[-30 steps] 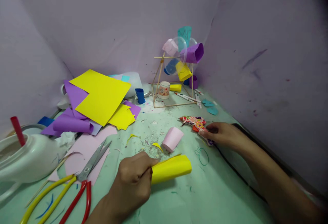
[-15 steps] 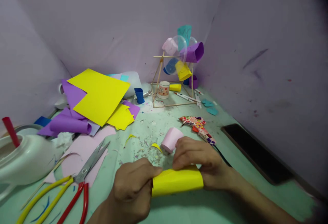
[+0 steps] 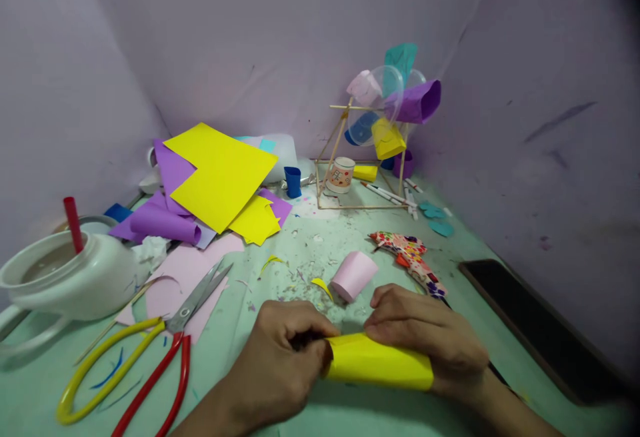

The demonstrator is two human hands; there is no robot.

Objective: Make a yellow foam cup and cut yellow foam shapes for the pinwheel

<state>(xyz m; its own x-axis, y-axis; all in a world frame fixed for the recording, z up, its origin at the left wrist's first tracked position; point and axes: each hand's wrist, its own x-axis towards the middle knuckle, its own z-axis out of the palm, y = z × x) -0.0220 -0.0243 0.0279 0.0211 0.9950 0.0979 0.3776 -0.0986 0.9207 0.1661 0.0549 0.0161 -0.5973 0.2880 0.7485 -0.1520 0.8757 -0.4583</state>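
Observation:
A rolled yellow paper tube [image 3: 383, 365] lies sideways between my hands, close above the table. My left hand [image 3: 285, 357] pinches its left end between thumb and fingers. My right hand [image 3: 430, 330] is closed over the tube's right part, fingers along the top; the thumb is hidden. Just beyond the tube lies a short pink paper tube [image 3: 355, 277], apart from both hands. A yellow paper scrap [image 3: 322, 287] sits beside it. To the left rest scissors [image 3: 185, 313] with one yellow and one red handle, blades apart.
Yellow paper sheets [image 3: 225, 170] lie at the back left. A white teapot-like pot [image 3: 107, 277] stands left. A stick frame [image 3: 357, 207] carries a wheel with coloured paper cups. A patterned glue gun [image 3: 405, 247] and a dark phone [image 3: 525, 323] lie at right.
The view has turned left, so everything appears further right. My right hand has flattened and slid along the yellow tube; my left fingers now pinch its left end.

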